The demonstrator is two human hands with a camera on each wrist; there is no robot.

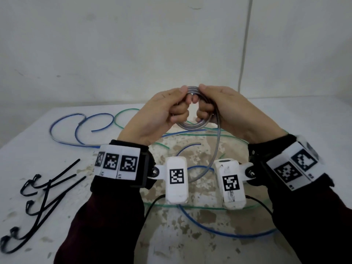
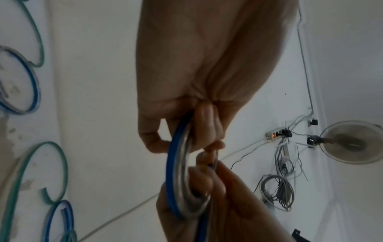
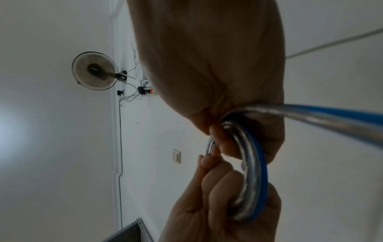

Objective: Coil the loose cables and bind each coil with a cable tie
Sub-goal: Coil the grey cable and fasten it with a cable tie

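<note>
Both hands hold a small coil of clear, blue-striped cable (image 1: 192,124) above the table. My left hand (image 1: 167,109) grips the coil's left side with curled fingers, and my right hand (image 1: 213,107) grips its right side. The coil (image 2: 180,172) shows as several stacked turns in the left wrist view, and again as the coil (image 3: 251,172) in the right wrist view. A loose tail (image 1: 213,155) hangs from the coil down toward the table. Loose blue cables (image 1: 76,128) and green cables (image 1: 190,206) sprawl over the table. Black cable ties (image 1: 43,195) lie at the left.
The white table (image 1: 47,164) has a worn, peeling patch in its middle. A white wall stands right behind it, with a thin cable (image 1: 245,44) running down it. A wall fan (image 2: 352,142) and a power strip (image 2: 273,135) are seen in the wrist views.
</note>
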